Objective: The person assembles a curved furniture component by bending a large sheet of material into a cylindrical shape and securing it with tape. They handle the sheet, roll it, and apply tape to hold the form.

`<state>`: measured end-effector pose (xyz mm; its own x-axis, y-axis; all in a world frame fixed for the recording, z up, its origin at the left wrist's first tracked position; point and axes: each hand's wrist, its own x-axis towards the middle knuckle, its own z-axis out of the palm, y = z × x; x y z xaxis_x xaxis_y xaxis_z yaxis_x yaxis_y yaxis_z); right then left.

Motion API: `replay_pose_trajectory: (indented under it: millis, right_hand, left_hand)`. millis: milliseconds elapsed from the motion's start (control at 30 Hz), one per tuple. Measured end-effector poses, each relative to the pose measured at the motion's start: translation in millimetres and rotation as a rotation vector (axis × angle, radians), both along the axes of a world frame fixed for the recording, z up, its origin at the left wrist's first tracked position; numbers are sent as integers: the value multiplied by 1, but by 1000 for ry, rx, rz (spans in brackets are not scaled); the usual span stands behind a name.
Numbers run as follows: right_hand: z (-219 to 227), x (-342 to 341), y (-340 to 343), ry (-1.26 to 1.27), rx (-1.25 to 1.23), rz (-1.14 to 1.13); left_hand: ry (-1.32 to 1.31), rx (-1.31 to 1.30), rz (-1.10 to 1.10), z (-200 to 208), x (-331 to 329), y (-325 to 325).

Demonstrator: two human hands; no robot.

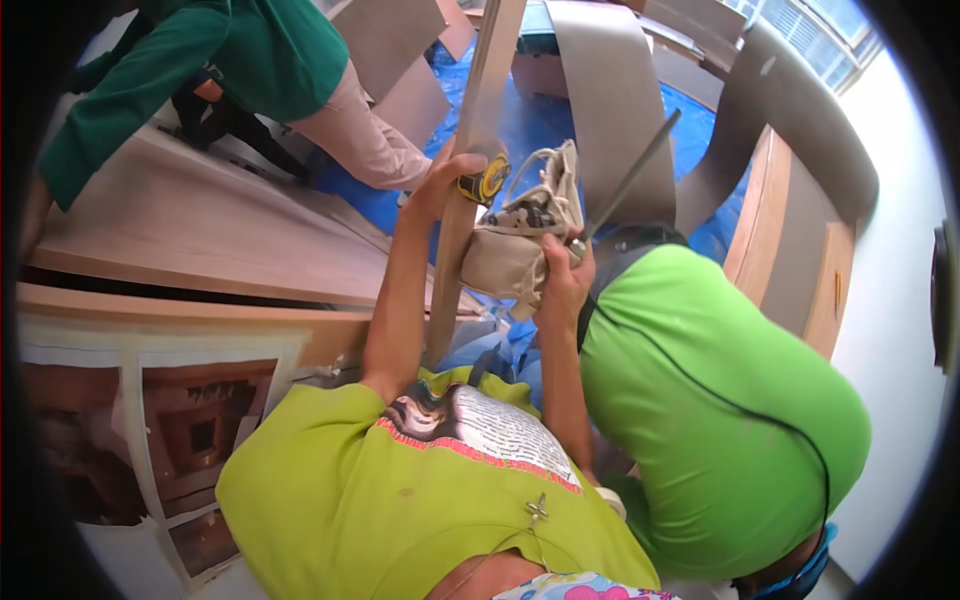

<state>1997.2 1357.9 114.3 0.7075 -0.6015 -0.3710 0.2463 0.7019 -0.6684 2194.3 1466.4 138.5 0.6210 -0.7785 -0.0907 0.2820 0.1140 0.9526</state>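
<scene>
With left hand (447,185) closed on tape measure (485,182) at upright wooden plank (487,70), right hand (566,275) gripping beige pouch (503,262) just beside. Hemmed in rightward by bent co-worker's green back (725,400), above blue floor sheeting (527,122).

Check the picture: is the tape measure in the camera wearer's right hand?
No, the yellow-and-black tape measure is in the left hand, while the right hand grips the beige pouch.
</scene>
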Motion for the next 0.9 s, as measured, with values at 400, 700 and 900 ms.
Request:
replay_pose_trajectory:
  millis: [400, 700, 900]
  right_hand:
    - [19, 62, -67, 86, -73, -154]
    - [-25, 91, -3, 342, -277, -291]
    - [-37, 98, 2, 313, -325, -232]
  left_hand:
    - [262, -225, 160, -46, 186, -66]
    - [424, -416, 206, -153, 275, -31]
    - [516, -298, 267, -200, 277, 15]
